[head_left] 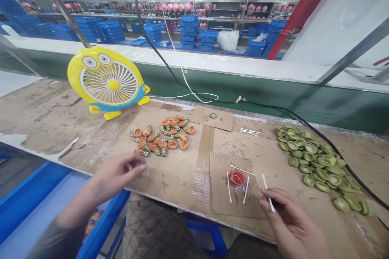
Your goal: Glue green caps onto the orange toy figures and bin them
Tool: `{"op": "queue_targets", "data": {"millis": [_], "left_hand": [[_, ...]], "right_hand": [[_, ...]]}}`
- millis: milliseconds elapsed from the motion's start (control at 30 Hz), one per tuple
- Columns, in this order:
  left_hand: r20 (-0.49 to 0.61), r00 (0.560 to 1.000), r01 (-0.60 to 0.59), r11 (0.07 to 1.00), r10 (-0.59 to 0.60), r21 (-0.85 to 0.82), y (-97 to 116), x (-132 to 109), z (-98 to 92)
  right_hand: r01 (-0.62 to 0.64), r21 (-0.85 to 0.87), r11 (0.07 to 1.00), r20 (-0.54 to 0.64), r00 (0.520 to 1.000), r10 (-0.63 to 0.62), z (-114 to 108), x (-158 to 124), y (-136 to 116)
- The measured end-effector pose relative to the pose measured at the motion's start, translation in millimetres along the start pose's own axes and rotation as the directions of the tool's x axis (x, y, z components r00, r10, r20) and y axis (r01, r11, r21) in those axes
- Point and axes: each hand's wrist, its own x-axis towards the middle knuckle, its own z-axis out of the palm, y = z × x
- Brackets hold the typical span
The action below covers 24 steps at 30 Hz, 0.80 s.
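My right hand [291, 220] pinches a cotton swab [267, 192] between thumb and fingers, above the front of the table. Left of it, a small red dish [237, 177] of red liquid sits on a cardboard square [219, 204], with several loose cotton swabs [229, 187] lying around it. My left hand [121, 174] is curled at the front edge, fingertips drawn together; whether anything is in them is hidden. Just beyond it lies a pile of small orange-and-green painted pieces [162, 139] with hollow orange ends. A heap of green oval cups [316, 158] spreads at the right.
A yellow fan [112, 83] stands at the back left. More cotton swabs [249, 131] lie behind the dish, near a small round cap [213, 115] on cardboard. A black cable [291, 111] runs along the back and down the right. Below left is a blue crate [103, 222].
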Motion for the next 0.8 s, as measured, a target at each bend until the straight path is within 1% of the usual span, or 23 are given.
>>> {"op": "queue_targets", "data": {"millis": [67,100,167,233,300,400,467,533,567,600,667,700,733,767,800], "left_hand": [[-0.156,0.988,0.007,0.984,0.021,0.176,29,37,6.7],[-0.181,0.982,-0.012,0.963,0.063,0.268,38,50,13.9],[-0.244,0.962,-0.020,0.921,0.124,0.390,45,65,31.4],[-0.281,0.945,-0.029,0.901,0.166,0.434,42,68,46.9],[-0.302,0.930,-0.055,0.894,0.207,0.444,35,65,55.8],[-0.296,0.916,-0.124,0.892,0.272,0.435,29,60,57.7],[-0.343,0.893,-0.145,0.909,0.290,0.390,31,55,55.3],[-0.438,0.854,-0.163,0.944,0.280,0.286,37,49,53.0],[-0.476,0.842,-0.174,0.963,0.253,0.204,40,45,52.5],[-0.499,0.842,-0.182,0.979,0.206,0.098,44,41,52.5],[-0.487,0.872,-0.161,0.970,0.054,-0.180,50,33,54.5],[-0.447,0.893,-0.123,0.934,-0.043,-0.334,54,28,56.4],[-0.390,0.911,-0.077,0.872,-0.135,-0.483,57,24,58.7],[-0.315,0.925,-0.031,0.788,-0.210,-0.615,60,20,61.4],[-0.232,0.937,0.015,0.695,-0.260,-0.718,63,16,64.4]], "right_hand": [[-0.016,0.032,0.999,-0.014,1.000,0.017,7,5,-6],[-0.020,0.046,0.999,-0.016,1.000,0.021,9,8,-9],[-0.029,0.060,0.998,-0.017,0.999,0.030,11,12,-12],[-0.039,0.054,0.998,0.005,0.999,0.039,12,16,-15],[-0.051,0.038,0.998,0.057,0.997,0.049,14,19,-17],[-0.065,-0.001,0.998,0.120,0.991,0.065,18,25,-20],[-0.066,-0.034,0.997,0.143,0.987,0.070,22,28,-20],[-0.065,-0.059,0.996,0.167,0.983,0.074,27,30,-18],[-0.066,-0.068,0.996,0.184,0.980,0.078,29,31,-16],[-0.070,-0.077,0.995,0.202,0.976,0.084,32,31,-13],[-0.081,-0.095,0.992,0.235,0.967,0.101,34,31,-9],[-0.086,-0.101,0.991,0.246,0.963,0.108,35,30,-8],[-0.090,-0.104,0.991,0.253,0.961,0.113,34,30,-8],[-0.090,-0.101,0.991,0.251,0.961,0.113,33,30,-9],[-0.088,-0.093,0.992,0.240,0.965,0.108,32,29,-11]]}}
